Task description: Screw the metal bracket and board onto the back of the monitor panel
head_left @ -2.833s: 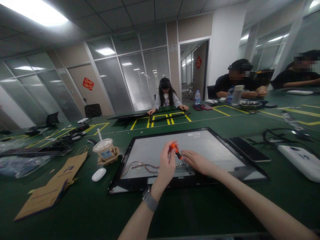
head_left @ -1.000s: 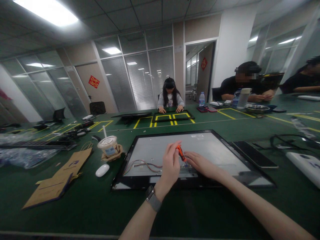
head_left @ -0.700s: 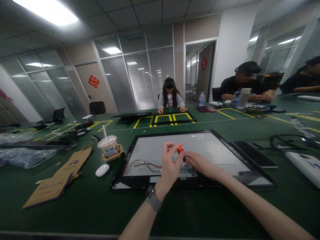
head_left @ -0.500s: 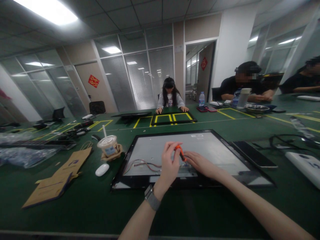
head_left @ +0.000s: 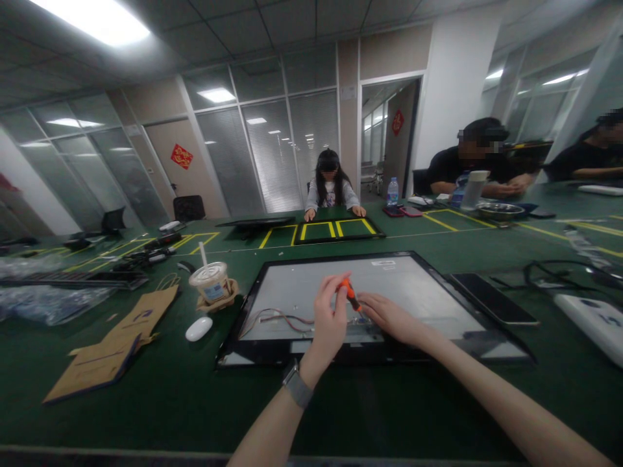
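Left hand [head_left: 331, 310] gripped a screwdriver [head_left: 349, 295] with an orange and black handle, thumb and fingers closed about its upper end. The tool leaned, its top toward the left hand and its lower end toward the right hand. Right hand [head_left: 392, 319] lay low and palm down, fingers extended beside the lower end of the screwdriver; whether its fingertips pinched the shaft or only rested there could not be told. The tip was too small to make out.

Beneath both hands a large flat panel [head_left: 292, 285] lay on the green tabletop [head_left: 370, 415], its grey back facing up inside a black border. The screwdriver's lower end stood over the near part of this panel. Thin wires [head_left: 281, 316] ran in a loose curve across it, just left of the left hand. A white label [head_left: 383, 263] sat beyond the hands, near the far border. A watch [head_left: 296, 386] circled the left wrist.

Left of the hands, off the panel: a lidded cup [head_left: 210, 284] with a straw, a white rounded object [head_left: 198, 329] and, farther out, a brown paper bag [head_left: 117, 340]. Right of the hands: a dark phone [head_left: 491, 298], near the panel's side. Well beyond the hands, a person [head_left: 335, 192] sat with both hands at a black frame [head_left: 341, 240].
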Demonstrator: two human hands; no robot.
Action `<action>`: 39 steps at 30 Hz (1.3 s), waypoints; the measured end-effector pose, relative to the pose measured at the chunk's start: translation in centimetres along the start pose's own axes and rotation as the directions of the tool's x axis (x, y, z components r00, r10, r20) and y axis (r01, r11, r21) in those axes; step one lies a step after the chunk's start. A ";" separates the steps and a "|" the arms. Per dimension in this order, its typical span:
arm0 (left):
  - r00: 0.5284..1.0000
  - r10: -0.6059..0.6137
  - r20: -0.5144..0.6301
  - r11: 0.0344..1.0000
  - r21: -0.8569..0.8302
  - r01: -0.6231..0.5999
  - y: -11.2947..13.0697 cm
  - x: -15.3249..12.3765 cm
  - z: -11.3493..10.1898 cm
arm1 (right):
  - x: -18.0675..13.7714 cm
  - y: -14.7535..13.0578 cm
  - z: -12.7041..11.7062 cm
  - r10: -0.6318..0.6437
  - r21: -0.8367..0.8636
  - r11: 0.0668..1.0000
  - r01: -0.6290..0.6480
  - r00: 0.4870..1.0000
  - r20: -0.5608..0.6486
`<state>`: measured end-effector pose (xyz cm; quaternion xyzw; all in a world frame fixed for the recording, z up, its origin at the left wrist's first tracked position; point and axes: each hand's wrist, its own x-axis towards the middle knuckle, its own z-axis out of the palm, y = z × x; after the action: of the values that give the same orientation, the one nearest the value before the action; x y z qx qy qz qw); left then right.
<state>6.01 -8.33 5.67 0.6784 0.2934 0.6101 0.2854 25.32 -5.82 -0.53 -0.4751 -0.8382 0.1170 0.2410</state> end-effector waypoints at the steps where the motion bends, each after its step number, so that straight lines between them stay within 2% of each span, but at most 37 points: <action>1: 1.000 -0.005 0.012 1.000 -0.019 0.005 -0.1 0.0 0.0 | 0.0 -0.1 0.0 0.001 -0.001 1.000 -0.001 1.000 0.000; 5: 0.999 -0.021 0.025 0.999 -0.031 0.022 -0.1 0.0 0.0 | 0.1 -0.3 -0.2 -0.010 -0.005 1.000 0.010 1.000 0.007; 13: 0.998 0.013 -0.056 0.998 0.057 -0.010 0.2 -0.1 0.1 | 0.0 -0.3 -0.2 -0.014 0.013 1.000 0.014 1.000 0.003; 19: 1.000 -0.017 0.018 0.999 -0.041 0.018 -0.2 -0.2 0.2 | 0.1 -0.1 -0.1 0.001 0.006 1.000 -0.001 1.000 0.002; 26: 0.999 0.035 0.022 0.999 0.015 -0.035 0.2 0.0 0.2 | 0.2 0.0 0.0 -0.027 0.021 0.999 0.027 1.000 0.009; 33: 0.996 0.011 0.093 0.997 -0.076 -0.004 0.2 0.0 0.2 | 0.0 -0.3 -0.3 -0.026 0.016 1.000 0.025 1.000 0.002; 39: 0.998 0.012 0.059 0.997 -0.075 -0.007 0.2 0.0 0.2 | 0.0 -0.3 -0.2 -0.021 0.019 1.000 0.021 1.000 -0.005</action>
<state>6.20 -8.44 5.82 0.6866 0.2585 0.6014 0.3163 25.22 -5.92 -0.20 -0.4643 -0.8413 0.1216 0.2486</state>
